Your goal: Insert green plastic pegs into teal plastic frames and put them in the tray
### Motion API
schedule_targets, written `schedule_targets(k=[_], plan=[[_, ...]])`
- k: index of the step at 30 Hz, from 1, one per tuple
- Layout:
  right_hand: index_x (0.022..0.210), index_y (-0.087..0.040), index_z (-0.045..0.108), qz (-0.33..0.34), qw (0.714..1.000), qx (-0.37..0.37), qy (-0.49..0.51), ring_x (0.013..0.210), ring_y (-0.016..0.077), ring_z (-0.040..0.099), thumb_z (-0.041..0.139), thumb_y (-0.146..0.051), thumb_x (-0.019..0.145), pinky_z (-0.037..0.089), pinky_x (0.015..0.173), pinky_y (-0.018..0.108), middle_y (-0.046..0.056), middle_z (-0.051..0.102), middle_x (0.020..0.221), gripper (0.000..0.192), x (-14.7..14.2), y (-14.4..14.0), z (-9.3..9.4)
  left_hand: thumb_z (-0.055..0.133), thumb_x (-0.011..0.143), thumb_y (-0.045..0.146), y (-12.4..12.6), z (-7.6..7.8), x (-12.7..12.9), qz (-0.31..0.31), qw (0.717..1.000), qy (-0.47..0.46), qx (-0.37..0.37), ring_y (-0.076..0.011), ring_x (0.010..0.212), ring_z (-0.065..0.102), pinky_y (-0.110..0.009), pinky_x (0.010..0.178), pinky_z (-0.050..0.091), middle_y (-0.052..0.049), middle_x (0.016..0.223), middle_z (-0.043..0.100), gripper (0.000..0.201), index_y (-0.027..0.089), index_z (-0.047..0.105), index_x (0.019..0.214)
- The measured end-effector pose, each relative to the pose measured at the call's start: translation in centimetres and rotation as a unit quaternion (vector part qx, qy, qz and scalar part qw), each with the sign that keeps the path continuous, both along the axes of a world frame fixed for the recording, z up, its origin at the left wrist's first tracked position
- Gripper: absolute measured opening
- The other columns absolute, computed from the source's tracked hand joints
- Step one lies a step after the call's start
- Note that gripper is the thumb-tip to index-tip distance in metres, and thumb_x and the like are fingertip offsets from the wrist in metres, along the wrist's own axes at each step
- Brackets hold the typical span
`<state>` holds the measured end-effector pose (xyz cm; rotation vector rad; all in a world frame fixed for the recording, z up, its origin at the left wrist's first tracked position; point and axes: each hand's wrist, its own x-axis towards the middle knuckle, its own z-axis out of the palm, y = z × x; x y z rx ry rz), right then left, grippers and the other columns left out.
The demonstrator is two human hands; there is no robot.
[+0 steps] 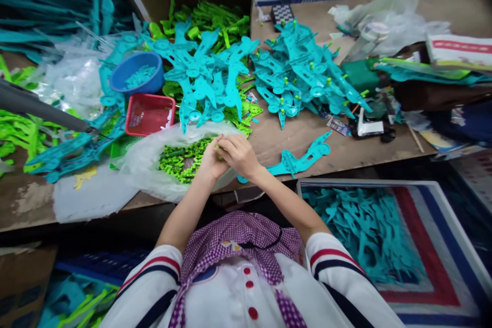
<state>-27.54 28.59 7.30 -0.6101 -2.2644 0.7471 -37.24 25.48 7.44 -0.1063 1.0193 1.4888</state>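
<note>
My left hand (210, 162) and my right hand (239, 154) meet over a clear plastic bag (146, 169) full of small green plastic pieces (180, 160). Both hands pinch at a small green piece between the fingertips; it is mostly hidden by the fingers. Just right of my right hand a single teal plastic part (303, 159) lies flat on the wooden table (292, 136). A heap of teal parts (203, 74) sits behind the bag, and a second heap of teal parts with green pegs fitted (303, 74) lies to the right.
A blue bowl (136, 73) and a red basket (149, 114) stand left of the teal heap. Green parts (207, 18) pile at the back. A striped bag (430, 261) below the table's right holds more teal parts. Clutter and plastic bags fill the far right.
</note>
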Motion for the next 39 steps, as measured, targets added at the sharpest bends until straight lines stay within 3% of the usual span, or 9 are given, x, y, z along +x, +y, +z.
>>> schedule_targets(k=[2,5,10,14,17,21,25,29,39], plan=[[0.092,-0.023,0.067,-0.035,0.995,-0.06,0.073,0.081,0.0175,0.06,0.059,-0.042,0.091,0.047,0.08,0.033,0.003,0.066,0.086,0.02,2.2,0.4,-0.1,0.048,0.094,0.021,-0.9,0.8,0.3,-0.036,0.998,-0.052,-0.009,-0.0022,0.043,0.042,-0.009,0.033,0.032,0.004,0.06,0.048,0.02,0.016,0.049,0.074],[0.092,-0.023,0.065,-0.187,0.951,-0.175,0.171,0.067,0.0128,0.058,0.066,-0.046,0.083,0.047,0.067,0.028,-0.001,0.064,0.077,0.025,8.1,2.9,-1.2,0.062,0.086,0.031,-4.4,0.9,1.4,-0.152,0.988,-0.038,-0.013,0.0004,0.037,0.033,-0.01,0.028,0.014,0.004,0.068,0.053,0.022,0.016,0.052,0.074],[0.078,-0.015,0.064,-0.387,0.871,-0.272,0.133,0.05,0.0096,0.048,0.067,-0.046,0.077,0.041,0.057,0.027,-0.005,0.055,0.057,0.031,20.5,10.3,-5.0,0.067,0.08,0.052,-13.9,-2.6,3.7,-0.286,0.935,0.206,-0.031,-0.0009,0.037,0.033,-0.015,0.036,0.019,0.005,0.056,0.048,0.039,0.015,0.06,0.069],[0.093,-0.011,0.067,-0.436,0.866,-0.222,0.101,0.061,0.0126,0.056,0.062,-0.045,0.08,0.045,0.066,0.03,0.004,0.065,0.075,0.037,25.5,13.5,-7.7,0.06,0.085,0.051,-17.2,-4.2,4.7,-0.282,0.879,0.382,-0.055,-0.0075,0.042,0.043,-0.021,0.042,0.031,0.002,0.059,0.055,0.033,0.02,0.07,0.082],[0.094,-0.012,0.066,-0.451,0.872,-0.18,0.063,0.065,0.0157,0.058,0.057,-0.049,0.082,0.048,0.068,0.034,0.007,0.066,0.08,0.04,26.0,13.9,-9.3,0.054,0.092,0.039,-13.8,-3.9,5.9,-0.188,0.811,0.554,0.03,-0.0157,0.073,0.063,-0.027,0.067,0.049,-0.004,0.083,0.069,0.025,0.022,0.072,0.094],[0.092,-0.014,0.064,-0.445,0.888,-0.115,0.006,0.071,0.0197,0.06,0.05,-0.055,0.084,0.049,0.073,0.037,0.009,0.067,0.082,0.044,26.2,13.9,-10.8,0.048,0.096,0.028,-4.0,-5.1,9.1,-0.127,0.7,0.682,0.169,-0.0165,0.088,0.065,-0.03,0.087,0.05,-0.007,0.095,0.071,0.025,0.017,0.069,0.103],[0.091,-0.015,0.062,-0.452,0.888,-0.088,-0.016,0.076,0.0219,0.061,0.042,-0.057,0.087,0.049,0.077,0.039,0.011,0.067,0.085,0.046,26.8,14.3,-11.3,0.047,0.096,0.024,3.3,-7.9,12.3,-0.151,0.644,0.74,0.121,-0.0184,0.093,0.066,-0.029,0.084,0.05,-0.01,0.101,0.07,0.025,0.016,0.069,0.105],[0.09,-0.016,0.062,-0.45,0.89,-0.066,-0.045,0.082,0.0239,0.062,0.04,-0.055,0.089,0.048,0.081,0.041,0.012,0.068,0.087,0.045,27.2,14.9,-11.3,0.044,0.098,0.028,4.4,-9.1,13.5,-0.216,0.602,0.766,0.065,-0.0202,0.094,0.067,-0.028,0.08,0.05,-0.01,0.108,0.068,0.029,0.017,0.067,0.112],[0.097,-0.018,0.062,-0.338,0.937,-0.05,-0.074,0.084,0.0223,0.063,0.042,-0.048,0.092,0.051,0.078,0.037,0.011,0.069,0.095,0.036,28.1,15.2,-11.1,0.031,0.101,0.035,3.6,-8.3,14.0,-0.358,0.489,0.795,0.007,-0.0229,0.088,0.068,-0.031,0.074,0.048,-0.011,0.119,0.061,0.037,0.022,0.063,0.116]])
